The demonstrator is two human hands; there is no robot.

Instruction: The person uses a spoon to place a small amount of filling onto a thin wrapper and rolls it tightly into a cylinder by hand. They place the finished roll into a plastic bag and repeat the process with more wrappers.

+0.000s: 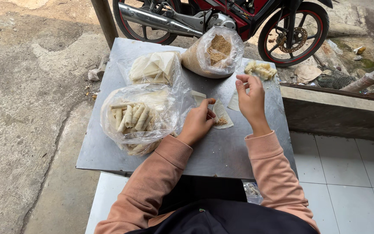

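My left hand rests on the grey metal table, its fingers pressing the edge of a thin white wrapper with brown crumb filling on it. My right hand hovers just right of the wrapper, fingers loosely curled and raised, holding nothing that I can see. Another wrapper lies flat behind that hand. Both arms wear pink sleeves.
A clear bag of rolled pastries sits at the left, a bag of flat wrappers behind it, a bag of brown crumbs at the back. Several finished rolls lie far right. A red motorbike stands beyond the table.
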